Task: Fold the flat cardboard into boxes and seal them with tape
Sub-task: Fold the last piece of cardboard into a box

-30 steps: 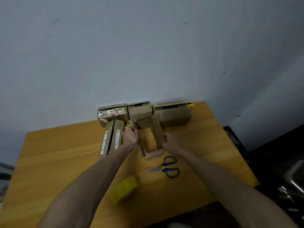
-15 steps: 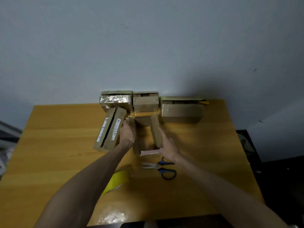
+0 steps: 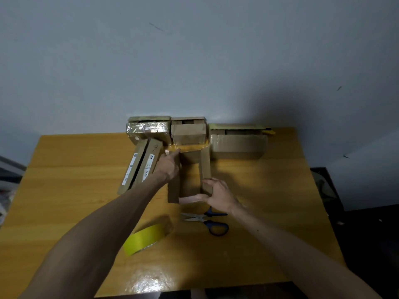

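The box (image 3: 190, 178) sits in the middle of the table (image 3: 64, 190), open on top, with its long sides standing up. The person is in the step of shaping it, and no tape is on its open top yet.

The left hand (image 3: 169, 167) lies along the box's left wall, at 9 o'clock, with its fingers pointing to 12 o'clock. I cannot tell if it pinches the wall or just presses it. The right hand (image 3: 218, 195) curls round the near right corner, at 5 o'clock, with its thumb on the pale end flap.

I think the flaps must be folded down flat next. Then one hand has to hold them and the other has to get the tape (image 3: 146, 238), which lies at 7 o'clock from the box. The scissors (image 3: 207, 220) lie just beside the right hand.
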